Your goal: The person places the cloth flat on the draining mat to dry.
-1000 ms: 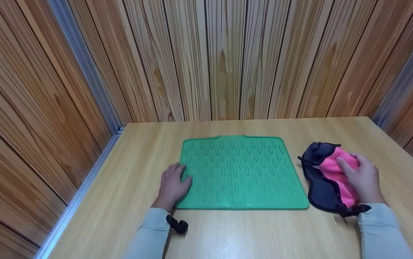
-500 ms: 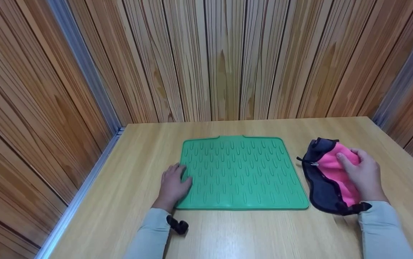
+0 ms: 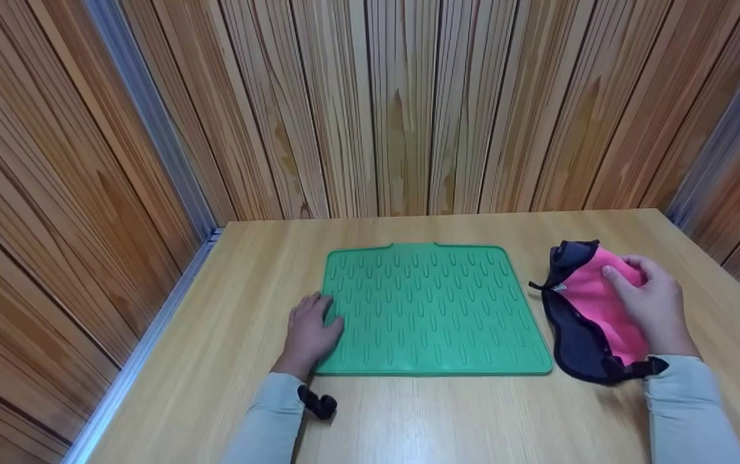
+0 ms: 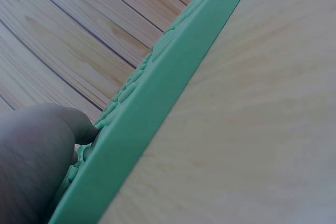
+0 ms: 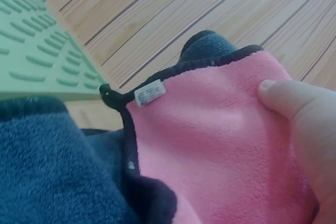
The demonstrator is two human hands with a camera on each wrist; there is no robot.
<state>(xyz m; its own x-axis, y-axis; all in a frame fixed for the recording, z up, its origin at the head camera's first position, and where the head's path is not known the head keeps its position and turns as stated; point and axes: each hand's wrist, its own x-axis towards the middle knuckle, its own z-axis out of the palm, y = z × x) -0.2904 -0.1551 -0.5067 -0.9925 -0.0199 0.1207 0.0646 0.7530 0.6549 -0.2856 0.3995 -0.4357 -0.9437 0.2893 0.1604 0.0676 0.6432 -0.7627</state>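
A green rubbery mat [image 3: 434, 309] covered in raised oval ridges lies flat on the table. My left hand [image 3: 308, 332] rests over its left edge, the thumb on the ridged face and the fingers reaching forward along the side. To the right of the mat is a two-sided cleaning cloth [image 3: 601, 303], pink on one face and dark blue on the other, with black edging. My right hand [image 3: 656, 306] pinches its pink part, thumb on top and the fingers hidden beneath. The right wrist view shows the cloth's white label [image 5: 150, 93] and black corner loop [image 5: 110, 97].
The light wooden table [image 3: 447, 419] meets plank-patterned walls [image 3: 402, 109] at the back and sides. A metal strip [image 3: 151, 348] runs along the table's left side. Each wrist carries a black strap, such as the left one [image 3: 318, 404].
My right hand has shifted slightly away from me with the cloth. The cloth's far end has lifted a little, and more of its pink face shows. My left hand and the mat stay put.
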